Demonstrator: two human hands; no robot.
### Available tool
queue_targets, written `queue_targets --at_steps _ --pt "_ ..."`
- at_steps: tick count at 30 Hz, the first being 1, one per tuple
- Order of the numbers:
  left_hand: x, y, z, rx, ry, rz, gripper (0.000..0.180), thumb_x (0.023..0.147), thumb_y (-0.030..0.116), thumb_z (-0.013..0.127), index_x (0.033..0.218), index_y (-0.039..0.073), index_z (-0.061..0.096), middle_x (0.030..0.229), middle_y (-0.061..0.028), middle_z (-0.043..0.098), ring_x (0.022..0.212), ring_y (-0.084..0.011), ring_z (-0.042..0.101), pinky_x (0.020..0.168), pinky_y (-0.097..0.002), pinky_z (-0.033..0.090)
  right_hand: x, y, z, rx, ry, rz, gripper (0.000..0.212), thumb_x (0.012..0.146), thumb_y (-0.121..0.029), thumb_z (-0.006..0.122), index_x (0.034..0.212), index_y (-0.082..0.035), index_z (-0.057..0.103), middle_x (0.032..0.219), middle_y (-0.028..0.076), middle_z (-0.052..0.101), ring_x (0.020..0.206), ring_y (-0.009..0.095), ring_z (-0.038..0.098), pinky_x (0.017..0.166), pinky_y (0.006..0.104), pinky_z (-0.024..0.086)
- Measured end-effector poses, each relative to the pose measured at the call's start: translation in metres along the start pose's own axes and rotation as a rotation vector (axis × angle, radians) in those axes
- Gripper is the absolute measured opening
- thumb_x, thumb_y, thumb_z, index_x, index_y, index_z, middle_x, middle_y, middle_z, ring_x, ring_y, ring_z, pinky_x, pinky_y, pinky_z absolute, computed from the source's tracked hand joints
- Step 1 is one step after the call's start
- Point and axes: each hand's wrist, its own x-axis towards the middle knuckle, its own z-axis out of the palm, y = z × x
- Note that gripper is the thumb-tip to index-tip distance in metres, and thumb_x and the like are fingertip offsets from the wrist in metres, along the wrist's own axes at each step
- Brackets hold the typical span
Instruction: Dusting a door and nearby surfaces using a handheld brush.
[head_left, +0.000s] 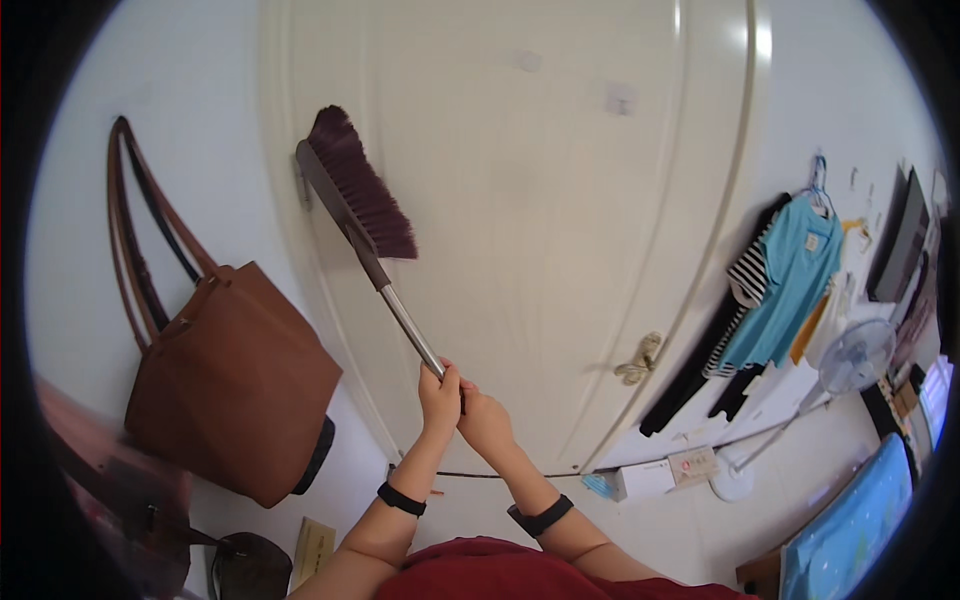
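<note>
A broom (345,195) with dark maroon bristles and a metal handle is raised in front of the cream door (520,220). Its head is up at the door's left edge, bristles facing right. My left hand (439,397) is closed round the handle just below the bare metal stretch. Right beside it, slightly lower, my right hand (486,425) is also closed on the handle's end. The fingers largely hide that end. Dark bands sit on both forearms.
A brown tote bag (235,370) hangs on the left wall. Right of the door handle (640,360), clothes including a blue shirt (795,270) hang on the wall. A standing fan (858,357) and boxes (645,480) are on the floor at the right.
</note>
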Motion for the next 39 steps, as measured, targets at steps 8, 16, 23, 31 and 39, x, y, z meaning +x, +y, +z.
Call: queue_targets --at_steps 8,16,23,31,39 --pt "0.01 0.032 0.038 -0.072 -0.134 0.058 0.008 0.093 0.006 0.045 0.099 0.003 0.041 0.065 -0.0104 0.056 0.059 -0.0251 0.065 0.055 -0.0335 0.053 0.014 -0.004 -0.04 -0.095 0.152 -0.035 0.027 0.079 -0.02 0.066 0.1 -0.003 0.06 0.076 0.018 0.066 0.07 0.037 0.065 0.06 0.0472 0.051" --pt "-0.035 0.058 0.166 0.509 -0.448 0.194 0.012 0.092 0.015 0.05 0.097 0.005 0.046 0.072 -0.0078 0.061 0.061 -0.0205 0.066 0.059 -0.0351 0.051 -0.014 0.058 -0.128 0.211 0.403 0.089 0.017 0.082 -0.014 0.06 0.089 0.002 0.061 0.074 0.02 0.066 0.062 0.029 0.065 0.053 0.0387 0.048" --pt "-0.057 0.036 0.207 0.786 -0.535 0.343 0.025 0.092 0.032 0.05 0.096 0.007 0.051 0.064 -0.0073 0.064 0.062 -0.0269 0.065 0.062 -0.039 0.05 -0.036 0.078 -0.156 0.663 0.437 0.179 0.024 0.088 -0.008 0.056 0.107 0.006 0.059 0.092 0.014 0.068 0.085 0.017 0.065 0.07 0.0308 0.05" --pt "-0.029 0.055 0.136 0.293 -0.414 0.19 0.015 0.093 0.018 0.054 0.095 0.004 0.049 0.065 -0.0067 0.06 0.061 -0.018 0.064 0.058 -0.0332 0.051 -0.008 0.04 -0.11 0.573 0.17 0.098 0.028 0.089 -0.009 0.052 0.112 0.006 0.055 0.07 0.01 0.063 0.057 0.018 0.062 0.053 0.0317 0.048" --pt "0.021 0.052 0.009 -0.092 -0.133 0.107 0.013 0.097 0.014 0.048 0.104 0.003 0.043 0.073 -0.0064 0.056 0.059 -0.0164 0.06 0.062 -0.0332 0.053 0.033 -0.042 -0.053 0.337 -0.18 -0.008 0.04 0.083 -0.021 0.058 0.117 0.001 0.057 0.072 0.019 0.064 0.061 0.03 0.063 0.058 0.039 0.049"
